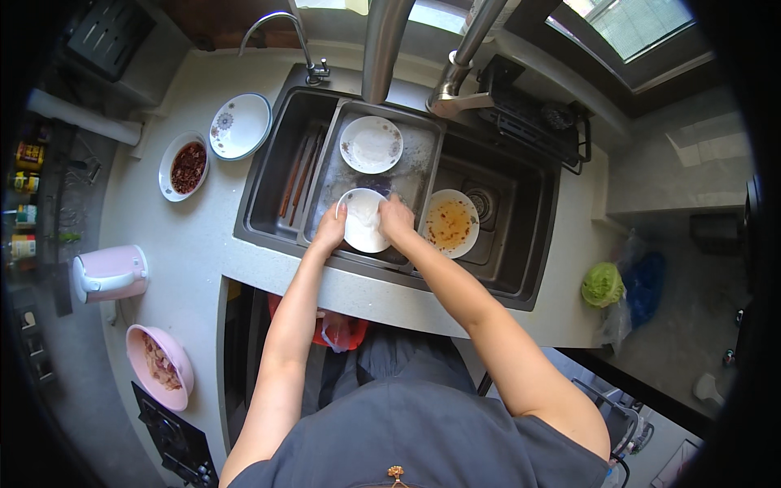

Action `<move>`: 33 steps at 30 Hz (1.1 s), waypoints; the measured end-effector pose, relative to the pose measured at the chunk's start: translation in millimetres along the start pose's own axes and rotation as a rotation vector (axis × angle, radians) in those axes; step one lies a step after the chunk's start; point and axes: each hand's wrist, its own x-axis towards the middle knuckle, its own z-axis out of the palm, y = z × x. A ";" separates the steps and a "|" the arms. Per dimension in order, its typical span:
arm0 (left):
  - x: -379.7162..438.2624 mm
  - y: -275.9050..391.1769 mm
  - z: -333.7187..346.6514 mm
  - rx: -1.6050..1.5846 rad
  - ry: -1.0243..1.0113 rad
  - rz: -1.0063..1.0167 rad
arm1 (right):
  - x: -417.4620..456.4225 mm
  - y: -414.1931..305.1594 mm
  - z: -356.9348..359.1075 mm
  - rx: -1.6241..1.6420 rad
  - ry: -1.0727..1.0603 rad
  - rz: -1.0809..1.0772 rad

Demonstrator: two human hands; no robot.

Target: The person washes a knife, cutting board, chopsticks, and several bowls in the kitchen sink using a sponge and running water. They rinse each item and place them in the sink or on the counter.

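Note:
My left hand (pixel 331 227) grips the left rim of a white bowl (pixel 364 235) above the metal tray insert (pixel 421 143) of the sink. At the bowl's right side, my right hand (pixel 396 218) has its fingers inside over the rim; whether it holds anything is hidden. A white patterned plate (pixel 371 144) rests in the tray beyond them, with whitish liquid or foam on it. In the right basin, near the drain, sits a plate with orange oily liquid and red bits (pixel 451 224). Chopsticks (pixel 300 177) lie in the left basin.
Stacked plates (pixel 241 126) and a bowl of dark red food (pixel 188 168) stand left of the sink. Further down are a pink kettle (pixel 113 273) and a pink bowl of meat (pixel 161 366). The faucet (pixel 448 91) and a black rack (pixel 531 122) border the sink's back; a lettuce (pixel 603 285) lies right.

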 end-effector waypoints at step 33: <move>-31.9 41.2 9.6 0.740 0.072 0.500 | 4.7 24.9 -4.1 0.752 -0.028 0.398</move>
